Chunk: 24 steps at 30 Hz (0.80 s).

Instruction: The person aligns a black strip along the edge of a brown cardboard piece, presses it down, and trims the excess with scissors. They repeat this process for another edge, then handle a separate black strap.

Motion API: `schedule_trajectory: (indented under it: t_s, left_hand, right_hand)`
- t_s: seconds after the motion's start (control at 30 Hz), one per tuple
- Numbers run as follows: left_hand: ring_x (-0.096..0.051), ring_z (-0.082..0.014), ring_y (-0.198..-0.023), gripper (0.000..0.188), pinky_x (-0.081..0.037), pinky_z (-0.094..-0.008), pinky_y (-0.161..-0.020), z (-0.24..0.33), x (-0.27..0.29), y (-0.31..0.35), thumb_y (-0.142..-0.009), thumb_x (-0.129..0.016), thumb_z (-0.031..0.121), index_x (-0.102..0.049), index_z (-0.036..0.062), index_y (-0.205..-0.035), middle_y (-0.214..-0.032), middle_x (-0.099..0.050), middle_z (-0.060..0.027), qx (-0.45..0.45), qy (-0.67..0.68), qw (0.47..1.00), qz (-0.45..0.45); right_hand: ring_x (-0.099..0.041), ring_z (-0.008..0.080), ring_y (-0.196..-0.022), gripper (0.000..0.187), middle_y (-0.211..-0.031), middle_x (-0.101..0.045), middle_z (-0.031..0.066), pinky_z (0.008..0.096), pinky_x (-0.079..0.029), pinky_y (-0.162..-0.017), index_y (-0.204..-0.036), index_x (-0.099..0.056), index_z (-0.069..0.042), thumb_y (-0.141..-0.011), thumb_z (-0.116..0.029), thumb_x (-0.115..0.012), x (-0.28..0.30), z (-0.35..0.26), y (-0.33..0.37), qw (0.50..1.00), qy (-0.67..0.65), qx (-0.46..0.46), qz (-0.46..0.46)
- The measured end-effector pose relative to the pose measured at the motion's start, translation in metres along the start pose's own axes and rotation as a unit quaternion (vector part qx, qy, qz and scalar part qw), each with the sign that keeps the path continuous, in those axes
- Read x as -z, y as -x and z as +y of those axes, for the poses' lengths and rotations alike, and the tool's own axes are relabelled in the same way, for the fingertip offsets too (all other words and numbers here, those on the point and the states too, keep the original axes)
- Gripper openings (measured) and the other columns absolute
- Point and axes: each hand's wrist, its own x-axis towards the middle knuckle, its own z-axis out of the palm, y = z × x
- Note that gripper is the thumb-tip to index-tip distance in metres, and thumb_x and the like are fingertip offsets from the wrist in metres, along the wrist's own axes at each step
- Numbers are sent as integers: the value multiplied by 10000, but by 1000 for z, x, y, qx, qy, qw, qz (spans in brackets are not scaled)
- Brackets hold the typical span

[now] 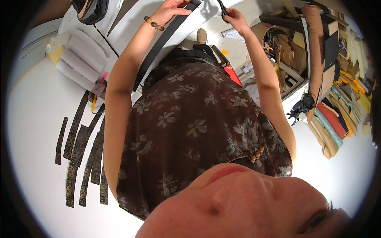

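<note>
The person's flowered shirt point(186, 115) fills the middle, blocking the view beneath. Leftward spreads a white desk point(33, 139) bearing patterned dark strips point(72, 174); a brown roll point(315, 51) stands right. The left hand point(168, 14) is at a black band point(166, 35), pinch impossible to tell; the right hand's point(236, 20) fingers close around a slim black tool point(222, 7).

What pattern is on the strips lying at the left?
The strips are dark, with ornate round motifs in muted gold; clearest in the head view.
</note>
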Motion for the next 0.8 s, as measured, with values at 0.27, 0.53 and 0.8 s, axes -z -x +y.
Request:
schedule_trajectory:
  t_s: [0.27, 0.53, 0.8]
  left_hand:
    - [-583, -106, -878, 301, -455, -216, -758, -2, -6, 1, -790, -667, -49, -581, 35, -1066, -970, -620, -11, -2, -2, 1000, 14]
    - [-584, -133, -895, 294, -459, -241, -794, 3, -8, 0, -793, -643, -5, -586, 23, -1080, -973, -625, -36, 3, -31, 999, 10]
    - [-554, -108, -861, 289, -427, -229, -758, 1, -9, 2, -770, -660, 32, -592, 44, -1051, -932, -602, -12, -6, -36, 999, 18]
  right_hand:
    - [-485, 56, -667, 419, -729, -542, -18, 221, -415, -590, -1052, -643, 70, -754, -155, -833, 27, -88, 177, 982, 151, 2, 112]
    - [-452, 106, -681, 413, -732, -486, 31, 233, -366, -621, -1028, -647, 77, -726, -130, -838, 25, -119, 179, 979, 188, 73, 29]
    - [-449, 61, -693, 393, -773, -504, -26, 206, -353, -614, -1076, -677, 60, -742, -81, -828, 30, -113, 139, 996, 43, 54, -50]
